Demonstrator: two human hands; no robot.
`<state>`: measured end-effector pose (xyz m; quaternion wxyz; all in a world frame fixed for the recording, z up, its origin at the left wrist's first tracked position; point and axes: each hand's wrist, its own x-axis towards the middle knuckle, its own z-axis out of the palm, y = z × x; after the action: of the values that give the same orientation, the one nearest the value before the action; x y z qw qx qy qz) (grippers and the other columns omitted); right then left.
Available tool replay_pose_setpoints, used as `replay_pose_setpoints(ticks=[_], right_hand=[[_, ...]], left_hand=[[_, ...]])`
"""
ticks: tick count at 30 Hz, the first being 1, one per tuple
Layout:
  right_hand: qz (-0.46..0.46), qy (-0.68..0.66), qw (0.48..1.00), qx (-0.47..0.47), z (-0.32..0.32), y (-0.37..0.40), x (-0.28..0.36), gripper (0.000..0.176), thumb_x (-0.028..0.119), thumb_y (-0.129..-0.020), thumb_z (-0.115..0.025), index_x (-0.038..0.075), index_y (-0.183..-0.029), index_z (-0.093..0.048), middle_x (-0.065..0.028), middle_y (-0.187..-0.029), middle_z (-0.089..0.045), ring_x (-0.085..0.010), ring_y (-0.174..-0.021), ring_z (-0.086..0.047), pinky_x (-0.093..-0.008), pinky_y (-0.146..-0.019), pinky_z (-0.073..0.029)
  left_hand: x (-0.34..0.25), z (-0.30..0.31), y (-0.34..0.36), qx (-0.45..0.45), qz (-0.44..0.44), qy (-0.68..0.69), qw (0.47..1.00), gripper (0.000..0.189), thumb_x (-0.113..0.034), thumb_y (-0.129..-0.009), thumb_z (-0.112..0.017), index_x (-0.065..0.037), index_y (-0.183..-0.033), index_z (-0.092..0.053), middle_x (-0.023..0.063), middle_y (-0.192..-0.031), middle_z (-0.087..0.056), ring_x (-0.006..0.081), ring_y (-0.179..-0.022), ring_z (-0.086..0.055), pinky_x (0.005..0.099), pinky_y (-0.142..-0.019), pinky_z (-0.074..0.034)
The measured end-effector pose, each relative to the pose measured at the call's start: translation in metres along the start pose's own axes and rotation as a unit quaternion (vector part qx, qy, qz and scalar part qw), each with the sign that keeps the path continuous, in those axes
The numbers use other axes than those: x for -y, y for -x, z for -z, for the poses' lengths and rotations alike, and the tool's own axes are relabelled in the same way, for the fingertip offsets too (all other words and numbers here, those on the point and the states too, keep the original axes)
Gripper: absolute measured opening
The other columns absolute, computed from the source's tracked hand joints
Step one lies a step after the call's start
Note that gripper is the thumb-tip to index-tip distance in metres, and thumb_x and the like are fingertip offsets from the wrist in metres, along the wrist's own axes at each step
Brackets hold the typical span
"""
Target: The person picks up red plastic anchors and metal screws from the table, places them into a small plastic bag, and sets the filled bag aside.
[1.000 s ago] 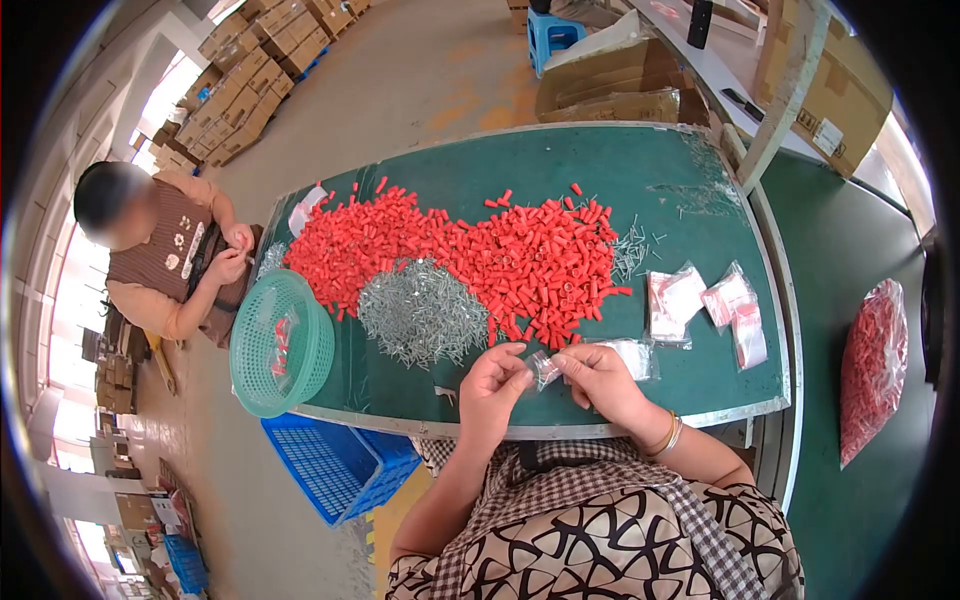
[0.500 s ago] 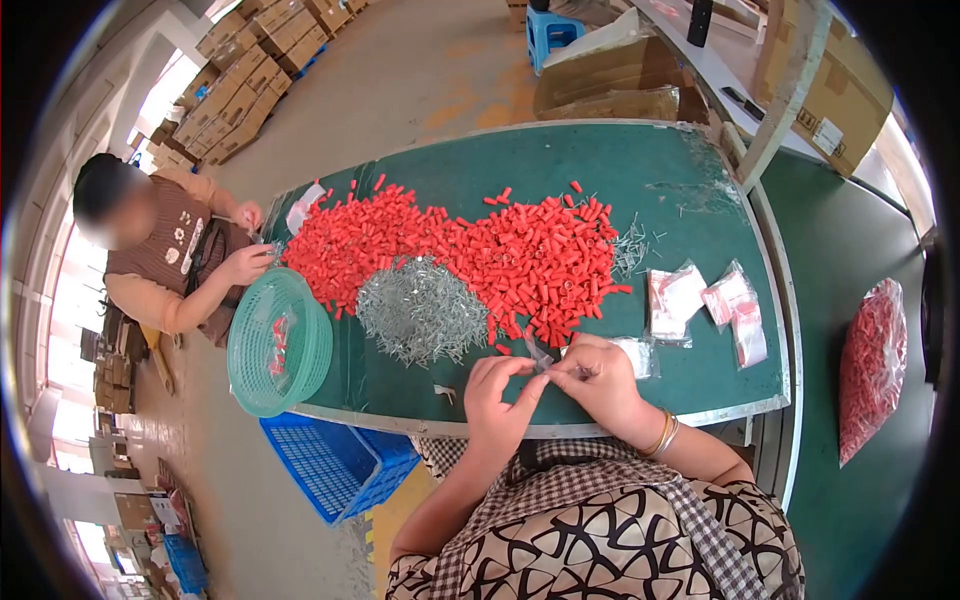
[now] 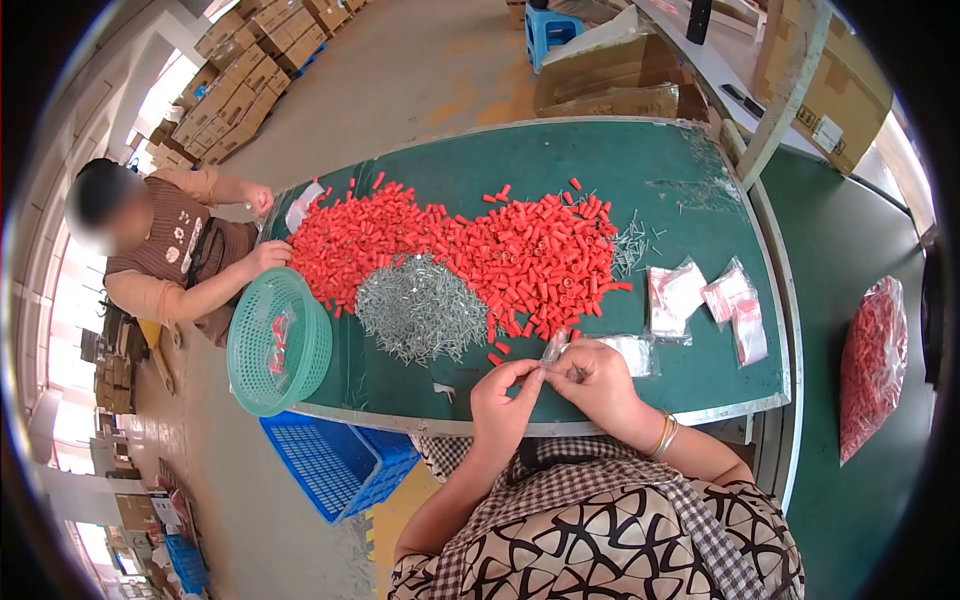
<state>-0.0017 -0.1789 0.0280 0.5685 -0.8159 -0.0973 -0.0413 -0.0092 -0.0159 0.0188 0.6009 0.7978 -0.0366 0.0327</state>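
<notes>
Hands have edged forward: our left hand and right hand both pinch the clear bag, now upright beside the red caps.

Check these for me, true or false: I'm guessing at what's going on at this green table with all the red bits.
1. The left hand and right hand together pinch a small clear bag. True.
2. The grey screws lie beyond the red plastic plugs, away from the person. False: the screws lie on the near side of the plugs.
3. The green basket holds nothing. False: a few small packets with red pieces lie in it.
4. A co-worker's hand reaches the left end of the red pile. True.
5. The blue crate stands on the table. False: it sits below the table's near edge.
</notes>
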Motion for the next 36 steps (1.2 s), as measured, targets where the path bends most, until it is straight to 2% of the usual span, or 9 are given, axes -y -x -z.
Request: replay_pose_setpoints(ticks=[8, 11, 15, 20, 23, 26, 30, 33, 36], right_hand=[[0.017, -0.044, 0.997, -0.061, -0.009, 0.002, -0.011, 0.013, 0.003, -0.074, -0.074, 0.002, -0.071, -0.061, -0.0104, -0.07, -0.057, -0.0257, -0.059, -0.055, -0.0353, -0.053, -0.043], [-0.009, -0.072, 0.993, -0.093, -0.011, 0.004, -0.006, 0.019, -0.001, -0.076, -0.073, 0.002, -0.069, -0.055, -0.0083, -0.075, -0.055, -0.0168, -0.055, -0.05, -0.0303, -0.052, -0.041], [0.066, 0.065, 0.994, -0.061, -0.007, 0.006, -0.006, 0.018, 0.002, -0.074, -0.074, 0.004, -0.085, -0.06, -0.0102, -0.086, -0.061, -0.0225, -0.062, -0.058, -0.032, -0.054, -0.046], [0.201, 0.192, 0.96, 0.026, 0.009, 0.001, 0.009, 0.057, 0.014, -0.068, -0.082, 0.011, -0.119, -0.059, -0.0103, -0.108, -0.065, -0.0264, -0.073, -0.066, -0.0344, -0.059, -0.054], [0.186, 0.231, 0.95, 0.095, 0.013, 0.001, 0.005, 0.067, 0.021, -0.063, -0.085, 0.013, -0.125, -0.059, -0.0081, -0.115, -0.064, -0.0267, -0.077, -0.067, -0.0354, -0.062, -0.056], [0.197, 0.121, 0.97, 0.078, 0.009, -0.002, -0.007, 0.059, 0.017, -0.064, -0.083, 0.011, -0.12, -0.063, -0.0108, -0.116, -0.064, -0.0295, -0.086, -0.067, -0.0369, -0.072, -0.056], [0.09, 0.001, 0.989, 0.117, 0.011, -0.001, -0.008, 0.055, 0.016, -0.066, -0.085, 0.007, -0.115, -0.065, -0.0099, -0.11, -0.067, -0.0257, -0.094, -0.066, -0.0335, -0.082, -0.053], [-0.003, -0.068, 0.988, 0.135, 0.016, 0.0, -0.004, 0.052, 0.013, -0.066, -0.087, 0.005, -0.114, -0.066, -0.0083, -0.108, -0.066, -0.0188, -0.098, -0.064, -0.0297, -0.087, -0.05], [-0.022, -0.122, 0.985, 0.117, 0.015, 0.004, -0.016, 0.053, 0.011, -0.067, -0.087, 0.004, -0.115, -0.065, -0.0081, -0.109, -0.066, -0.0163, -0.101, -0.062, -0.0289, -0.09, -0.049]], left_hand=[[0.0, -0.003, -0.004, -0.055, -0.032, -0.09, 0.994, 0.006, 0.001, -0.08, -0.068, 0.002, -0.084, -0.064, 0.0065, -0.076, -0.063, 0.0111, -0.067, -0.06, 0.0252, -0.06, -0.048], [0.003, -0.006, -0.005, -0.072, -0.053, -0.105, 0.99, 0.005, 0.002, -0.078, -0.067, 0.001, -0.079, -0.061, 0.0045, -0.072, -0.061, 0.0091, -0.063, -0.057, 0.0236, -0.057, -0.046], [0.007, -0.004, -0.008, -0.061, -0.059, -0.103, 0.991, 0.007, 0.002, -0.079, -0.066, 0.001, -0.077, -0.059, 0.0028, -0.071, -0.06, 0.0073, -0.061, -0.055, 0.0227, -0.054, -0.044], [0.007, 0.01, -0.01, 0.019, 0.041, -0.057, 0.997, 0.008, 0.0, -0.077, -0.067, 0.001, -0.078, -0.06, 0.0062, -0.07, -0.061, 0.01, -0.061, -0.058, 0.0259, -0.056, -0.047], [0.005, 0.014, -0.008, 0.075, 0.078, -0.044, 0.993, 0.007, -0.002, -0.078, -0.066, 0.001, -0.077, -0.06, 0.0052, -0.069, -0.061, 0.0079, -0.061, -0.057, 0.0249, -0.056, -0.046], [0.018, 0.017, -0.009, 0.113, 0.103, 0.008, 0.988, 0.005, -0.002, -0.08, -0.066, 0.001, -0.079, -0.062, 0.0055, -0.07, -0.061, 0.0088, -0.061, -0.057, 0.0255, -0.057, -0.046], [0.002, 0.023, -0.012, 0.131, 0.12, 0.086, 0.98, 0.006, -0.005, -0.086, -0.067, -0.002, -0.082, -0.063, -0.0026, -0.07, -0.059, 0.003, -0.061, -0.053, 0.0194, -0.055, -0.041], [0.02, 0.034, -0.016, 0.071, 0.144, 0.046, 0.986, 0.006, -0.008, -0.087, -0.068, -0.002, -0.087, -0.065, -0.0031, -0.07, -0.06, 0.0032, -0.063, -0.053, 0.0193, -0.057, -0.042], [0.027, 0.038, -0.023, 0.029, 0.038, -0.119, 0.992, 0.009, -0.006, -0.085, -0.068, 0.0, -0.092, -0.067, 0.0013, -0.075, -0.062, 0.006, -0.065, -0.055, 0.0227, -0.059, -0.045]])
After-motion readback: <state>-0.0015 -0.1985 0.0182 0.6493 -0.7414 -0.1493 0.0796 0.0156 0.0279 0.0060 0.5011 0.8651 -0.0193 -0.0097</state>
